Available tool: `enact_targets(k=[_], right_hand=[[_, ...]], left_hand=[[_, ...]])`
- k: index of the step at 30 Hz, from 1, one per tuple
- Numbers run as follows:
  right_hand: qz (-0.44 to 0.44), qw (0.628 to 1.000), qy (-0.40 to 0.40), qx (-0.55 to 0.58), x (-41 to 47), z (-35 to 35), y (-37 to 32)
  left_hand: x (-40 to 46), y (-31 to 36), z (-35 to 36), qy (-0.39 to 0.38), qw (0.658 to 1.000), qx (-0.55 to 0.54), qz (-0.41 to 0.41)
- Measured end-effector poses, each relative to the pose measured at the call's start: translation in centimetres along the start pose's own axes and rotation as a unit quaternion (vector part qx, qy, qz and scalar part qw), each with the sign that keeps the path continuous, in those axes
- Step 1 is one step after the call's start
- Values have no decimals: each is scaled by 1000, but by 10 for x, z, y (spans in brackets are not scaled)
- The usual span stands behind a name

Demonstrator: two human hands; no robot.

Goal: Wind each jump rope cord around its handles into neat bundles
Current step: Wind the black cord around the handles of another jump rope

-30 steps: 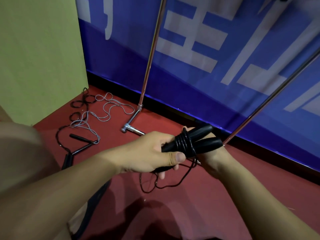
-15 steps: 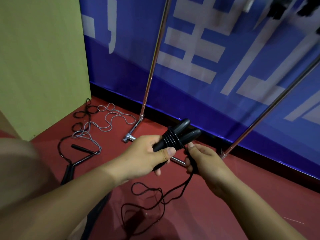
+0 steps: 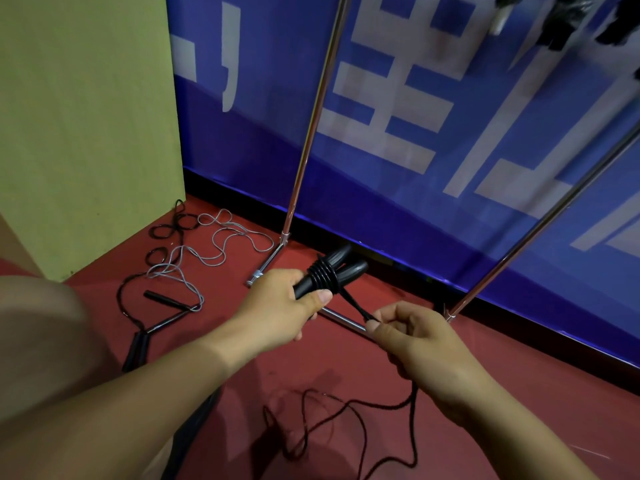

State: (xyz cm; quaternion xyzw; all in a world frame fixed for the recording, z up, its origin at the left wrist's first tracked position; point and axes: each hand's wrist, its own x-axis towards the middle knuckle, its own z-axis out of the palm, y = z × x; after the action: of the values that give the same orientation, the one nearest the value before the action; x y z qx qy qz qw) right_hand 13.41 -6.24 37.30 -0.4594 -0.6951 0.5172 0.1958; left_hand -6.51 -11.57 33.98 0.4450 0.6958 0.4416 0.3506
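Gripping the paired black handles (image 3: 332, 271) at their near end, our left hand (image 3: 277, 306) has thumb and fingers curled round them, the long axis pointing up and away from the grip toward the blue banner (image 3: 450, 209). Several coils already sit just beyond the thumb. From those coils the black cord (image 3: 353, 303) runs taut, down and toward our right hand (image 3: 412, 341), which pinches it between thumb and fingers, near but apart from the handles. Below that pinch, slack cord trails to the red floor (image 3: 519, 393). We judge the next turn must cross the handles' axis, so the right hand, nearer the free cord, leads.
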Motion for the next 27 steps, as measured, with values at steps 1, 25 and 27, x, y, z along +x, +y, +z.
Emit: enact_targets(k=[1,25,27], right_hand=[[-5,1000,0,-9,0,0,-1],[-39,950,93,-296,9,-13,5],[-15,977,54,-203,8,-12,2]], left_hand=[[1,0,1,-2,1000,10,-1],[3,-2,2,82,981,162,60],[3,-3,2,83,981,164,61]])
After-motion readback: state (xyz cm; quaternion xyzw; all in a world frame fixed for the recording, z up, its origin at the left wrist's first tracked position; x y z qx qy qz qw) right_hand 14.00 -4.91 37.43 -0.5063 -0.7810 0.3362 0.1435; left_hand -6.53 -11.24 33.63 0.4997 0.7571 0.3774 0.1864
